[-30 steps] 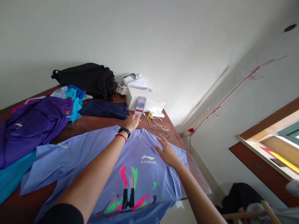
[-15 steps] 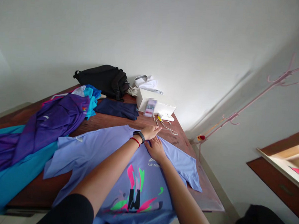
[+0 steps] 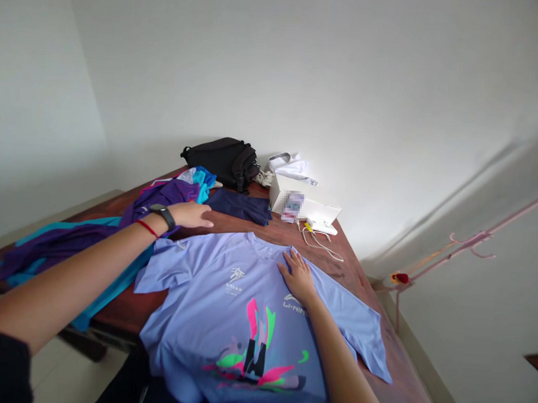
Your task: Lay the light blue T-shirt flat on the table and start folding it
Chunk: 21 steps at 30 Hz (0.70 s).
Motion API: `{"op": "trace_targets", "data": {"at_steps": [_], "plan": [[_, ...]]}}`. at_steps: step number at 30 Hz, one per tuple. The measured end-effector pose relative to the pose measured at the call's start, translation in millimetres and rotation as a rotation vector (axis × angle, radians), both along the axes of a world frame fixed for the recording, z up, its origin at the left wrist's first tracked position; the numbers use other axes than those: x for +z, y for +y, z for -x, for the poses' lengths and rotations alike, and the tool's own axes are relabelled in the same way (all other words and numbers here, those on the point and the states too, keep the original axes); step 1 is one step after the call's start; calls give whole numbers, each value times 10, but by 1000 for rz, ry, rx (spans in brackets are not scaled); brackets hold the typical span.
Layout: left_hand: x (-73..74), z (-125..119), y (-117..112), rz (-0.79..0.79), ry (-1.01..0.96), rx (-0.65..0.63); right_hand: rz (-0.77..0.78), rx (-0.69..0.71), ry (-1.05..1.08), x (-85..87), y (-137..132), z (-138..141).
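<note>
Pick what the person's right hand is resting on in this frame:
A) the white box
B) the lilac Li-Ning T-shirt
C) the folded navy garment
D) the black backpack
B: the right hand lies flat on the lilac Li-Ning T-shirt, just below the collar and beside the printed logo.

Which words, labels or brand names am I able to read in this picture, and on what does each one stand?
"LI-NIN" in white letters on the lilac T-shirt; the right forearm seems to hide the rest.
A white emblem with small lines on the chest of the T-shirt: too small to read.
A patch on the white box, at: blurred, not readable.
</note>
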State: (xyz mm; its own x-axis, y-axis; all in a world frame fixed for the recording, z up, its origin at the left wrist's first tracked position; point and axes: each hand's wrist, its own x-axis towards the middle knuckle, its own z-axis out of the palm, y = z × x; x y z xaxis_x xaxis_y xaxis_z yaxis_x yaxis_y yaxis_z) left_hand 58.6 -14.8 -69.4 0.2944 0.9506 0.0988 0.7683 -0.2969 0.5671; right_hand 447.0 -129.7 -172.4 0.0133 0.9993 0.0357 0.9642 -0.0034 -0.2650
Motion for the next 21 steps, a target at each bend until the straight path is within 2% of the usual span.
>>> {"op": "trace_targets", "data": {"at_steps": [2, 5, 8, 12, 16, 21], "plan": [[2, 426, -177, 112, 74, -27, 8, -6, -8, -18, 11, -4], [-112, 746, -444, 197, 115, -61, 20, -11, -21, -38, 21, -5], [-287, 786, -588, 126, 150, -43, 16, -17, -24, -40, 16, -4], [-411, 748, -584, 15, 150, -42, 21, -8, -18, -34, 5, -13], [-354, 798, -531, -6, -22, -29, 23, -1, -40, -57, 19, -39], [-284, 861, -475, 20, -149, 54, 23, 2, -49, -99, 43, -72]]}}
